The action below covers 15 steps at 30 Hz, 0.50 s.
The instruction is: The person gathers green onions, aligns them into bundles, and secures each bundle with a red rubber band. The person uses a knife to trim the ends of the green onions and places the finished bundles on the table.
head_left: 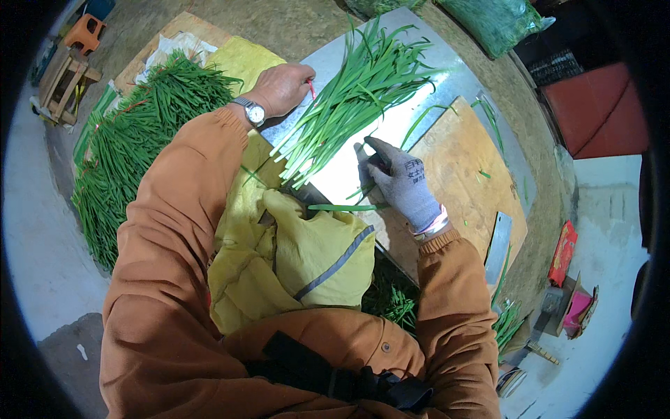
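Observation:
A loose bunch of garlic chives [356,91], white stem ends toward me, lies on a shiny metal sheet [429,52]. Just left of the bunch is my left hand [283,89], bare and wearing a wristwatch [255,113]. Its fingers are closed, and a short red tie [311,88] pokes out at the fingertips. My right hand [403,180] wears a grey glove with light bands at the wrist. It hovers by the stem ends, thumb and forefinger apart, with nothing visible between them. A single chive leaf [347,207] lies crosswise below it.
Tied chive bundles [125,153] are piled at left. A wooden board [474,167] carries a cleaver [497,241] at right. Yellow cloth [293,251] covers my lap. An orange stool [85,33], a green bag [492,24] and a red box [597,112] stand farther off.

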Each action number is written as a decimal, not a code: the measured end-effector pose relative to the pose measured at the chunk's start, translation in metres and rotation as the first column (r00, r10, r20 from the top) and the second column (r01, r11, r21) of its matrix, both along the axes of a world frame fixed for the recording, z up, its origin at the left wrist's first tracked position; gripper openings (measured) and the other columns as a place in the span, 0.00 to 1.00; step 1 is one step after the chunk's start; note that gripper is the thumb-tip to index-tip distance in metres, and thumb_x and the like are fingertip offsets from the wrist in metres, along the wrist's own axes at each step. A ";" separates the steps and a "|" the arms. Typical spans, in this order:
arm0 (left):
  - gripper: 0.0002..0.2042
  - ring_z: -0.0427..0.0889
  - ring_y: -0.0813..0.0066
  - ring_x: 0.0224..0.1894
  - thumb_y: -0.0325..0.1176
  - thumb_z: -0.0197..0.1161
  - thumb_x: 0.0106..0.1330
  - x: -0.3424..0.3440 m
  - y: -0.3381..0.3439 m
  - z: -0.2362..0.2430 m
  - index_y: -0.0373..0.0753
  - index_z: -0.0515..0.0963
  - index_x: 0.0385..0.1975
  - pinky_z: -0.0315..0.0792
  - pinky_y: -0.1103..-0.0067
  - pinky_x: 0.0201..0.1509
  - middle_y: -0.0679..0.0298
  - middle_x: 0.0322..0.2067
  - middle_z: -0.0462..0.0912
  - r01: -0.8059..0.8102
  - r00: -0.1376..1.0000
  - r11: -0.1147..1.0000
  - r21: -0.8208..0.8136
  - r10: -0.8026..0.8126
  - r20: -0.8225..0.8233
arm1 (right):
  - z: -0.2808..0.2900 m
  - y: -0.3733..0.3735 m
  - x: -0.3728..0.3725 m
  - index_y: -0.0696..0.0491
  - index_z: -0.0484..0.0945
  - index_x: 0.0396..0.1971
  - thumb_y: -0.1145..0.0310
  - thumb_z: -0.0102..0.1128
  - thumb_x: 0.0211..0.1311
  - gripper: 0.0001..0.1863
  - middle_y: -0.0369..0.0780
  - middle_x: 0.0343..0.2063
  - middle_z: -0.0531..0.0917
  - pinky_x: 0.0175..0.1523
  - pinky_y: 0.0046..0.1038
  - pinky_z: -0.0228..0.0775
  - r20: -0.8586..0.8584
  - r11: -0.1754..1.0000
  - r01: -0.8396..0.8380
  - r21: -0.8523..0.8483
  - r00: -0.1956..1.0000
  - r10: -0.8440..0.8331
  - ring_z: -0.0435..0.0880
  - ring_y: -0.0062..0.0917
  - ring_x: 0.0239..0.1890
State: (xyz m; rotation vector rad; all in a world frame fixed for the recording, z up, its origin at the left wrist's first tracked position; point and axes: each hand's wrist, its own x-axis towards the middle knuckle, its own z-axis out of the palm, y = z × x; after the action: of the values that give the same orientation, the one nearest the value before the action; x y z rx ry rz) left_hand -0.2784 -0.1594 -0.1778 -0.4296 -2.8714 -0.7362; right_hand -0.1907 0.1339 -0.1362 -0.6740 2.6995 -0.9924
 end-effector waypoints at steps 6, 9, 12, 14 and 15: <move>0.07 0.80 0.51 0.38 0.36 0.61 0.63 0.012 -0.019 -0.001 0.40 0.78 0.34 0.73 0.62 0.39 0.54 0.32 0.81 0.010 1.000 0.992 -0.127 -0.012 -0.010 | -0.006 0.010 0.012 0.52 0.80 0.46 0.68 0.59 0.61 0.13 0.47 0.36 0.84 0.46 0.37 0.77 -0.039 0.995 0.081 0.060 0.996 -0.079 0.85 0.41 0.39; 0.07 0.81 0.51 0.37 0.36 0.61 0.63 0.026 -0.022 0.006 0.41 0.78 0.35 0.73 0.61 0.38 0.54 0.33 0.82 -0.037 0.999 0.993 -0.115 0.040 0.022 | -0.004 0.012 0.015 0.50 0.81 0.41 0.66 0.58 0.61 0.10 0.46 0.35 0.83 0.44 0.39 0.76 -0.113 0.991 0.118 0.065 0.987 -0.110 0.84 0.42 0.37; 0.08 0.81 0.51 0.36 0.35 0.59 0.63 0.033 -0.012 0.018 0.40 0.78 0.36 0.73 0.61 0.37 0.55 0.33 0.81 -0.120 0.992 0.978 -0.171 0.124 0.012 | 0.006 0.017 0.019 0.48 0.81 0.41 0.67 0.59 0.60 0.10 0.44 0.35 0.83 0.44 0.40 0.76 -0.117 0.958 0.124 0.260 0.988 -0.096 0.83 0.40 0.39; 0.08 0.81 0.51 0.36 0.35 0.58 0.62 0.037 -0.001 0.027 0.40 0.78 0.36 0.74 0.62 0.37 0.55 0.34 0.80 -0.167 0.984 0.973 -0.159 0.154 -0.088 | 0.014 0.020 0.019 0.47 0.81 0.42 0.66 0.60 0.59 0.11 0.43 0.35 0.83 0.45 0.39 0.76 -0.187 0.936 0.084 0.342 0.982 -0.020 0.82 0.39 0.41; 0.07 0.79 0.52 0.38 0.31 0.58 0.60 0.041 0.005 0.030 0.39 0.78 0.36 0.74 0.65 0.41 0.56 0.35 0.78 -0.111 0.985 0.994 0.012 0.112 -0.132 | 0.018 0.021 0.017 0.47 0.81 0.42 0.66 0.60 0.59 0.11 0.42 0.36 0.83 0.45 0.38 0.75 -0.213 0.923 0.052 0.380 0.977 0.033 0.82 0.38 0.42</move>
State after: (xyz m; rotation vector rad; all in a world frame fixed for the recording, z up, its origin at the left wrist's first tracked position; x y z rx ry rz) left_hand -0.2373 -0.1544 -0.1476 -0.3016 -2.7431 -0.6683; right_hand -0.1742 0.1548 -0.1179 -0.7213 2.9602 -0.3804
